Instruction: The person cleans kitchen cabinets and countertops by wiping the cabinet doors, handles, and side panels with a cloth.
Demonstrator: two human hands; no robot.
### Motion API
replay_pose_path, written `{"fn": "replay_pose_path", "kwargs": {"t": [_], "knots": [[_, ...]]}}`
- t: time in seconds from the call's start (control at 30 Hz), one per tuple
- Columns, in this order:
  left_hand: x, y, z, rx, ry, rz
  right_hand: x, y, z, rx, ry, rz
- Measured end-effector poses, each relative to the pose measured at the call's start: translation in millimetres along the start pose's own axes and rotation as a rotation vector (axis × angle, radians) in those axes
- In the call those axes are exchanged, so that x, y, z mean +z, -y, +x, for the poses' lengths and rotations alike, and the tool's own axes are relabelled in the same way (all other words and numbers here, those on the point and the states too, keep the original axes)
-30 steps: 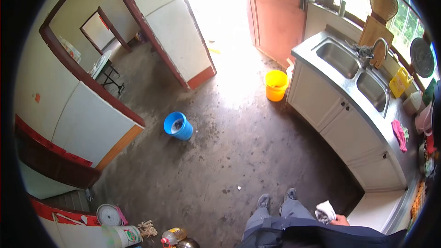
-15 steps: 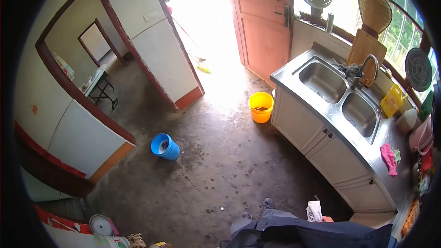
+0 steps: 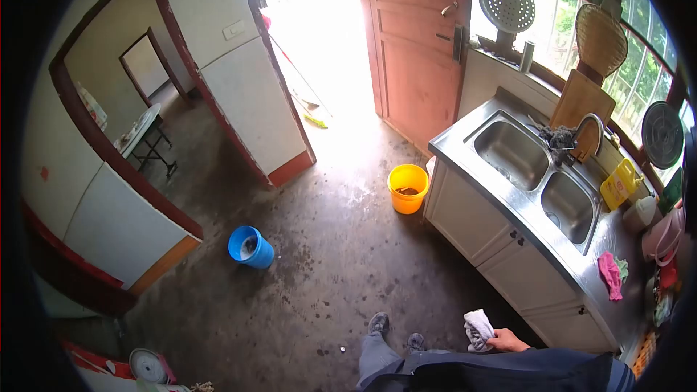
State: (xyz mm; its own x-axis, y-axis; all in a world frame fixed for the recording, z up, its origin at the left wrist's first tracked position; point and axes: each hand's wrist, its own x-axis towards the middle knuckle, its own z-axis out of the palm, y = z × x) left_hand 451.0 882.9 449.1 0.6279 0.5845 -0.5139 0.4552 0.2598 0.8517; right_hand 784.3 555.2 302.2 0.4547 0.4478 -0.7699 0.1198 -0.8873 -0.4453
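My right hand (image 3: 508,340) is closed on a white cloth with grey patches (image 3: 478,329), held low at the right of my legs, beside the white cabinets. The cloth hangs from my fingers above the dark floor. My left hand does not show in the frame. Nearest on the counter is a pink cloth (image 3: 610,276), lying against a green one (image 3: 621,268).
A blue bucket (image 3: 261,255) stands on the floor at the left, a yellow bucket (image 3: 407,204) by the cabinet (image 3: 465,221). A double sink (image 3: 511,154) is set in the steel counter. Beyond are an open door (image 3: 417,65) and a doorway to another room.
The floor, buckets and counter sit lower in the view than a second ago, and more of the door shows. My right hand, hardly visible half a second ago, shows again with the cloth.
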Motion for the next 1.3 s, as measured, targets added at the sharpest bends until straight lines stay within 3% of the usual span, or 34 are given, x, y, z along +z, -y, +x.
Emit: {"fn": "replay_pose_path", "kwargs": {"t": [0.4, 0.43, 0.5, 0.6, 0.9, 1.03, 1.1, 1.23, 1.3], "knots": [[-124.3, 25.8, -45.3, -0.077, -0.099, -0.053, 39.3, 41.3, 0.2, 0.027, -0.107, 0.046], [-133.9, 28.6, -50.4, -0.084, -0.093, -0.052, 35.2, 84.8, -24.8, 0.079, -0.122, 0.044], [-148.5, 36.3, -53.7, -0.075, -0.077, -0.065, 41.2, 103.1, -38.7, 0.082, -0.122, 0.134], [-164.2, 52.7, -28.7, 0.05, -0.071, -0.146, 48.8, 137.7, -58.5, 0.183, -0.125, 0.117], [-205.0, 30.7, 4.9, -0.012, 0.028, -0.116, 81.0, 149.8, -65.9, 0.228, -0.159, 0.347], [-213.9, 32.8, 18.4, 0.05, 0.046, -0.095, 77.3, 200.8, -79.5, 0.264, -0.153, 0.271], [-215.0, 40.8, 22.3, 0.092, 0.047, -0.077, 84.6, 161.2, -68.2, 0.137, -0.164, 0.447], [-222.7, 46.9, 28.2, 0.129, 0.113, -0.135, 69.0, 163.5, -68.4, 0.21, -0.142, 0.332], [-226.3, 49.9, 31.4, 0.038, 0.138, -0.29, 58.4, 168.4, -65.7, 0.23, -0.128, 0.287]]}}
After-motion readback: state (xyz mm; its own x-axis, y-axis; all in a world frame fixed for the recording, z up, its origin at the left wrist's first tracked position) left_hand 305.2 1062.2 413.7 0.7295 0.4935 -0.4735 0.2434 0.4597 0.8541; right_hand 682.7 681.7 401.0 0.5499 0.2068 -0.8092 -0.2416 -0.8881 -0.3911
